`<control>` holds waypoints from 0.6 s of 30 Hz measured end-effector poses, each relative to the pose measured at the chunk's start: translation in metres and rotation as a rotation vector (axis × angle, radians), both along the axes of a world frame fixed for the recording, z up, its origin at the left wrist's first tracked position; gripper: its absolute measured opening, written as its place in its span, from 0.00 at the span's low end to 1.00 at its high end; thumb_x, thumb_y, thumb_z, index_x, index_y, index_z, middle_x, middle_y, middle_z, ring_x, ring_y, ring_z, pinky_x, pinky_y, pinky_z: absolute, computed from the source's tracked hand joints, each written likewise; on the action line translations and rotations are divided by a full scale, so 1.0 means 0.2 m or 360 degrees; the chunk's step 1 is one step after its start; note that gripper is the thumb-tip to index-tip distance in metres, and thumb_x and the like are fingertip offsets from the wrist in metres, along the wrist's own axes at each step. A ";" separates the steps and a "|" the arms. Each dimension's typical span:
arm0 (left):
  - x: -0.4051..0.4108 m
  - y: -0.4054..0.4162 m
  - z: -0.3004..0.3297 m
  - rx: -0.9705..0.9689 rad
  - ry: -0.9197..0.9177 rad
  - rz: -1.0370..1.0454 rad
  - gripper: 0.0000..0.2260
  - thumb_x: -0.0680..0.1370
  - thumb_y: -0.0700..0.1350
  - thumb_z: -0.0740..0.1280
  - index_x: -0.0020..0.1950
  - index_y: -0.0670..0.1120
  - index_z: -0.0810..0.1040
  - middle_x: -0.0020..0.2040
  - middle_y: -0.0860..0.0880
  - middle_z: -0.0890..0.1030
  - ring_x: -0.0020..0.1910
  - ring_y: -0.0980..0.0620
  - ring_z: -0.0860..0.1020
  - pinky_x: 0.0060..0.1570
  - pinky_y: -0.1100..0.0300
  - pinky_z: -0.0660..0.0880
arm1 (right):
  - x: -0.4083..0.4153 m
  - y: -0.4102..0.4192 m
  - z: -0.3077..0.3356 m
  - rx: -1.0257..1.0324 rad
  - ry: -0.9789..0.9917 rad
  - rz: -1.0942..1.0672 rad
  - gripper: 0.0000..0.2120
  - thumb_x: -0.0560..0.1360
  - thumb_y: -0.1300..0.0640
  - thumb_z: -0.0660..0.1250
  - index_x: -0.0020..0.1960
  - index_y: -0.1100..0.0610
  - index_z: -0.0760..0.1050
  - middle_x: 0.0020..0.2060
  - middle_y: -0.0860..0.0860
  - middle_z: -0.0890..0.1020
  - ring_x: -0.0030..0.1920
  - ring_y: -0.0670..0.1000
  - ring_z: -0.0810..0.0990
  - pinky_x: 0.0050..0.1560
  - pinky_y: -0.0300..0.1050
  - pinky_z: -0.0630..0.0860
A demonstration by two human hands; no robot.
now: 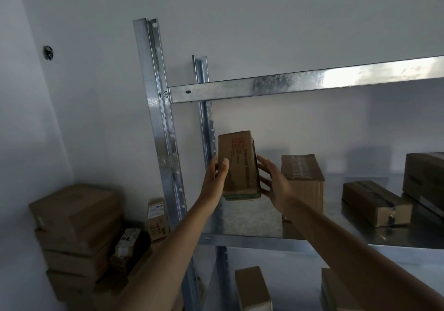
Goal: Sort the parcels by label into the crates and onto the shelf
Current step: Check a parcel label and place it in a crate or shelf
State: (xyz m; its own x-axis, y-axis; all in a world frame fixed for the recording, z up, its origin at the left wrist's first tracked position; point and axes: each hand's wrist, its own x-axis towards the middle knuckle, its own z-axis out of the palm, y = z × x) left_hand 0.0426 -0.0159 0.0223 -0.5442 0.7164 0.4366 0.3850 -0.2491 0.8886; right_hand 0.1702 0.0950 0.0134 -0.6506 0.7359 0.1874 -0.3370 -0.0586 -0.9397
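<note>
Grey walls backed a galvanised metal shelf (249, 224), where I held an upright cardboard parcel (237, 164) at its left end, bottom edge on the shelf surface. My left hand (215, 178) gripped its left side, thumb across the front; my right hand (274, 181) lay against its right side, fingers straight and slightly spread. Another carton (302, 174) stood just right.
</note>
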 end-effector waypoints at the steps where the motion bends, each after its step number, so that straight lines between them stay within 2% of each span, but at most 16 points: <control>1: 0.00 0.00 0.01 -0.0016 0.0026 -0.0014 0.23 0.82 0.60 0.55 0.75 0.55 0.61 0.69 0.56 0.70 0.68 0.57 0.67 0.59 0.67 0.69 | 0.01 0.00 0.00 0.0005 0.0011 0.0003 0.21 0.83 0.44 0.52 0.72 0.49 0.69 0.71 0.50 0.70 0.73 0.57 0.67 0.69 0.56 0.67; 3: 0.02 -0.01 0.03 -0.0086 0.0074 -0.0029 0.38 0.73 0.70 0.55 0.79 0.56 0.54 0.77 0.55 0.61 0.70 0.60 0.60 0.65 0.60 0.60 | 0.02 0.00 0.02 0.0027 0.0033 0.0007 0.21 0.84 0.44 0.52 0.72 0.50 0.69 0.72 0.50 0.68 0.73 0.58 0.66 0.68 0.54 0.67; 4: 0.03 -0.01 0.05 -0.0122 0.0077 -0.0043 0.41 0.71 0.72 0.55 0.80 0.55 0.53 0.78 0.54 0.59 0.72 0.58 0.60 0.66 0.59 0.59 | 0.03 0.00 0.03 0.0047 0.0032 0.0001 0.22 0.83 0.45 0.52 0.73 0.51 0.68 0.73 0.51 0.67 0.73 0.58 0.66 0.68 0.53 0.67; 7: 0.05 0.00 0.06 -0.0123 0.0034 -0.0111 0.35 0.77 0.67 0.55 0.80 0.54 0.51 0.79 0.52 0.58 0.75 0.53 0.60 0.64 0.61 0.60 | 0.04 0.00 0.05 0.0081 0.0047 0.0034 0.24 0.83 0.46 0.54 0.76 0.53 0.64 0.71 0.53 0.69 0.65 0.55 0.74 0.59 0.45 0.73; 9: 0.05 0.00 0.07 -0.0107 0.0046 -0.0142 0.34 0.77 0.64 0.57 0.80 0.54 0.53 0.76 0.53 0.63 0.71 0.56 0.65 0.64 0.63 0.65 | 0.05 0.02 0.03 0.0081 0.0100 0.0052 0.22 0.84 0.48 0.54 0.76 0.50 0.64 0.70 0.54 0.71 0.65 0.56 0.75 0.55 0.44 0.76; 10: 0.05 0.01 0.07 -0.0097 0.0083 -0.0128 0.35 0.75 0.68 0.59 0.78 0.55 0.59 0.73 0.54 0.67 0.68 0.55 0.69 0.64 0.62 0.70 | 0.05 0.03 0.02 0.0031 0.0146 0.0041 0.21 0.84 0.51 0.55 0.77 0.49 0.63 0.70 0.54 0.71 0.67 0.58 0.73 0.55 0.45 0.76; 12: 0.02 0.03 0.04 -0.0136 0.0168 -0.0032 0.38 0.65 0.77 0.62 0.67 0.56 0.70 0.67 0.50 0.73 0.63 0.50 0.75 0.63 0.51 0.76 | 0.05 0.05 0.02 -0.0110 0.0231 0.0036 0.22 0.84 0.58 0.57 0.77 0.50 0.62 0.70 0.53 0.71 0.68 0.59 0.72 0.55 0.48 0.77; 14: -0.02 0.08 0.00 -0.0187 0.0192 0.0024 0.40 0.63 0.79 0.64 0.65 0.54 0.73 0.63 0.48 0.77 0.60 0.48 0.78 0.61 0.47 0.77 | 0.06 0.06 0.02 -0.0101 0.0228 0.0026 0.23 0.83 0.62 0.57 0.77 0.54 0.62 0.70 0.55 0.72 0.64 0.55 0.76 0.52 0.46 0.78; 16: -0.02 0.07 0.01 -0.0150 0.0180 0.0030 0.42 0.62 0.78 0.65 0.67 0.52 0.72 0.61 0.49 0.79 0.58 0.50 0.80 0.59 0.49 0.79 | 0.05 0.06 0.03 -0.0025 0.0203 0.0031 0.23 0.82 0.64 0.58 0.77 0.56 0.62 0.69 0.56 0.73 0.58 0.51 0.78 0.47 0.42 0.79; 18: 0.01 0.05 0.04 -0.0110 0.0180 0.0006 0.43 0.63 0.76 0.66 0.69 0.51 0.71 0.61 0.50 0.79 0.56 0.53 0.81 0.58 0.54 0.79 | 0.05 0.06 0.03 0.0014 0.0197 0.0038 0.24 0.82 0.63 0.59 0.77 0.57 0.61 0.67 0.55 0.74 0.57 0.50 0.79 0.45 0.40 0.79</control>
State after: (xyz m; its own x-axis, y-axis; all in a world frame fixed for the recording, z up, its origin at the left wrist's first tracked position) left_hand 0.0439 -0.0058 0.0294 -0.4969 0.7450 0.4450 0.4843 -0.1874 0.8546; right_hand 0.1795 0.1066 0.0197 -0.6395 0.7184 0.2737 -0.4492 -0.0602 -0.8914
